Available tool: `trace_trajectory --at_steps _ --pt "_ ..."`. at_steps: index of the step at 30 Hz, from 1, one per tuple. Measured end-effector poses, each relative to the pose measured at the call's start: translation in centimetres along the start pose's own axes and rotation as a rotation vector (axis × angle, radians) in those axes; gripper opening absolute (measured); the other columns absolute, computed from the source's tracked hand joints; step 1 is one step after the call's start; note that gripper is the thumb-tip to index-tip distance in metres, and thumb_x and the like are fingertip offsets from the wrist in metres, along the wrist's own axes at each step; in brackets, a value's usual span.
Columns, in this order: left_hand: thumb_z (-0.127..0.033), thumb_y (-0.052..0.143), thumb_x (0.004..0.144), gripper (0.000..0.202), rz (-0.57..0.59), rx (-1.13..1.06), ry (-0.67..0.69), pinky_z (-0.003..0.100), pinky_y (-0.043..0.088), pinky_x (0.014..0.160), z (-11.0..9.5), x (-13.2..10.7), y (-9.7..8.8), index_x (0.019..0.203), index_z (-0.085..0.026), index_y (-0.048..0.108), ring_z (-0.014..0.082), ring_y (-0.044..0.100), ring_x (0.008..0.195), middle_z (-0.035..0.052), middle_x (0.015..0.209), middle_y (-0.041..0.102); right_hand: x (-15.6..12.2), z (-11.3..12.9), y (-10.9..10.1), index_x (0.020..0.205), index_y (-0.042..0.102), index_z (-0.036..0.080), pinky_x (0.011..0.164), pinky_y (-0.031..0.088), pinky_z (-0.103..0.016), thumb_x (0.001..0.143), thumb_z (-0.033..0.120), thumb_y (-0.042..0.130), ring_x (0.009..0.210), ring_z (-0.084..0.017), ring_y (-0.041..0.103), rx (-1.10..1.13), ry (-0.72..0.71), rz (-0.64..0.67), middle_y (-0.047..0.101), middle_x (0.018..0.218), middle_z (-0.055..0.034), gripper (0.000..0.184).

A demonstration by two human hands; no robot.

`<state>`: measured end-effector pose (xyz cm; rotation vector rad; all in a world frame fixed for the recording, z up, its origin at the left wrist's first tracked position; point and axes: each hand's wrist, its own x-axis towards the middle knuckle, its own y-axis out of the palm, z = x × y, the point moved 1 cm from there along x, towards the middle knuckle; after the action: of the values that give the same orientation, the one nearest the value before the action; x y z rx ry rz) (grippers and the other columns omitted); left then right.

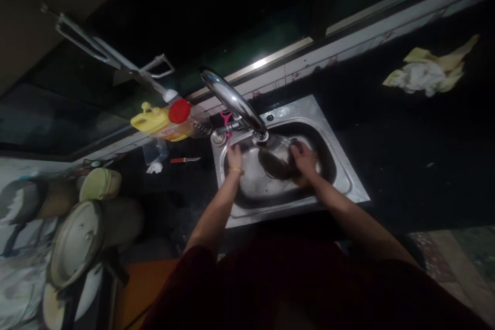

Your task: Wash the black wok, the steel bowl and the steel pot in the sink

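A round metal pan (275, 159) with a dark inside is tilted in the steel sink (340, 178), under the spout of the curved chrome faucet (232, 100). My right hand (304, 159) is closed on the pan's right side, where a dark part, possibly a handle, shows by the fingers. At the sink's left rim, my left hand (234, 159) has its fingers stretched out, just below the tap valve (234, 126). Whether it touches the valve I cannot tell. A yellow band circles that wrist.
Left of the sink stand a yellow bottle (154, 122) and a red-capped container (180, 111). A knife (184, 160) lies on the dark counter (402, 165). Pots and a pressure cooker (75, 242) crowd the lower left. A crumpled yellow-and-white cloth (423, 73) rests far right.
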<state>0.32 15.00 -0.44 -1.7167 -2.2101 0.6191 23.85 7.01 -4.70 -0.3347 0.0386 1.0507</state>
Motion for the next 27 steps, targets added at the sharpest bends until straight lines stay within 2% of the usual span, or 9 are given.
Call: trace_trajectory --at_steps 3,6,10,13,16,19,22,24,27 --pt "-0.037 0.048 0.090 0.047 0.286 0.179 0.367 0.041 0.030 0.112 -1.3 -6.8 3.8 0.134 -0.019 0.046 0.0232 0.038 0.134 0.0129 0.140 0.046 -1.7 1.0 1.3 0.121 0.058 0.019 0.082 0.047 -0.040 0.081 0.049 0.052 0.085 -0.024 0.061 -0.090 -0.071 0.141 0.068 0.097 -0.0094 0.050" --pt "-0.040 0.050 0.089 0.046 0.393 0.299 0.518 0.041 0.027 0.113 -3.1 -9.4 6.4 0.131 -0.021 0.052 0.0242 0.036 0.135 0.0116 0.140 0.046 -2.7 1.9 1.8 0.126 0.055 0.018 0.090 0.045 -0.043 0.077 0.038 0.054 0.098 -0.027 0.059 -0.141 -0.249 0.304 0.065 0.112 -0.0128 0.052" --pt "-0.031 0.050 0.089 0.031 0.351 0.335 0.458 0.039 0.036 0.106 -3.1 -6.8 6.7 0.115 -0.018 0.061 0.0233 0.048 0.122 0.0114 0.123 0.058 -2.5 2.1 1.5 0.128 0.053 0.014 0.095 0.044 -0.042 0.070 0.028 0.052 0.107 -0.027 0.056 -0.087 -0.311 0.471 0.060 0.122 -0.0136 0.060" --pt "-0.029 0.056 0.087 0.029 0.156 0.353 0.293 0.040 0.042 0.098 -1.8 -4.4 5.7 0.111 -0.015 0.060 0.0248 0.053 0.114 0.0139 0.113 0.060 -2.4 1.5 1.3 0.121 0.057 0.016 0.092 0.044 -0.040 0.077 0.034 0.044 0.100 -0.024 0.058 -0.041 -0.200 0.450 0.065 0.112 -0.0109 0.049" --pt "-0.030 0.056 0.087 0.023 0.027 0.394 0.247 0.042 0.044 0.095 -1.1 -4.8 4.4 0.101 -0.014 0.064 0.0253 0.055 0.107 0.0146 0.106 0.061 -3.1 1.3 2.0 0.099 0.064 0.018 0.085 0.045 -0.038 0.084 0.044 0.037 0.086 -0.023 0.059 -0.039 -0.153 0.377 0.067 0.090 -0.0085 0.041" --pt "-0.028 0.044 0.093 0.027 0.167 0.368 0.442 0.042 0.042 0.100 -1.1 -8.3 3.5 0.096 -0.016 0.067 0.0226 0.056 0.109 0.0125 0.109 0.064 -4.3 1.5 2.9 0.086 0.061 0.020 0.078 0.045 -0.035 0.084 0.052 0.035 0.078 -0.021 0.056 -0.003 -0.154 0.338 0.064 0.081 -0.0060 0.041" --pt "-0.031 0.044 0.093 0.030 0.281 0.373 0.544 0.049 0.030 0.110 -1.1 -11.4 3.2 0.110 -0.019 0.064 0.0246 0.042 0.130 0.0104 0.131 0.057 -5.2 1.8 3.5 0.076 0.055 0.021 0.072 0.044 -0.033 0.085 0.057 0.031 0.073 -0.019 0.052 0.032 -0.135 0.318 0.060 0.074 -0.0042 0.043" --pt "-0.032 0.049 0.090 0.033 0.321 0.391 0.517 0.052 0.023 0.113 -1.1 -11.0 3.2 0.119 -0.020 0.059 0.0265 0.033 0.137 0.0096 0.140 0.050 -5.5 2.0 3.5 0.072 0.051 0.022 0.070 0.043 -0.033 0.085 0.056 0.029 0.070 -0.018 0.050 0.016 -0.131 0.295 0.056 0.070 -0.0031 0.043" --pt "-0.025 0.046 0.090 0.035 0.316 0.300 0.289 0.046 0.031 0.110 -0.8 -7.4 3.3 0.124 -0.019 0.053 0.0242 0.046 0.128 0.0113 0.133 0.055 -5.5 2.2 3.2 0.070 0.048 0.023 0.068 0.041 -0.032 0.086 0.054 0.029 0.067 -0.018 0.047 -0.058 -0.145 0.299 0.050 0.064 -0.0008 0.040"
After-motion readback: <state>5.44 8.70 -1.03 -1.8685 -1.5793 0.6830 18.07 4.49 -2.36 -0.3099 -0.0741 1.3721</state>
